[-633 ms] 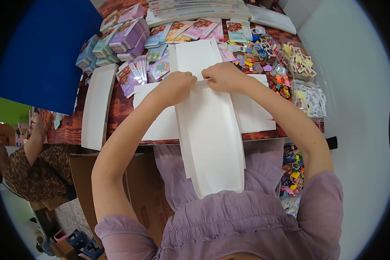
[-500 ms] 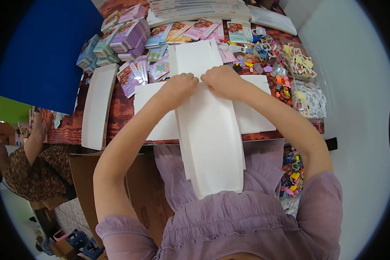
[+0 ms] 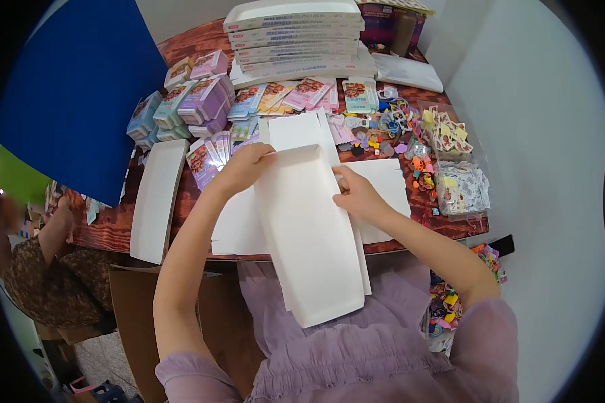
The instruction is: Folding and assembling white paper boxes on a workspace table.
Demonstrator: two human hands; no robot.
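A long, shallow white cardboard tray (image 3: 309,235) slants over the table's front edge, its near end above my lap. My left hand (image 3: 247,165) is closed on its far left corner, fingers curled over the rim. My right hand (image 3: 357,195) grips the right side wall near the far end, thumb and fingers bent around the edge. Beneath the tray lie flat white cardboard blanks (image 3: 381,185), sticking out to the left, right and far side. The blanks' middle is hidden by the tray.
A finished-looking white tray (image 3: 158,201) rests to the left. Stacked boxes (image 3: 296,40) stand at the back, bundled cards (image 3: 205,97) at the far left. Small colourful trinkets (image 3: 396,127) and clear bins of packets (image 3: 462,187) lie at right. Beside a blue panel (image 3: 74,94), another person (image 3: 54,282) sits.
My hands have parted from the middle of the far end, left to the corner and right to the side wall. The far end wall now stands up, and the tray is raised and turned slightly.
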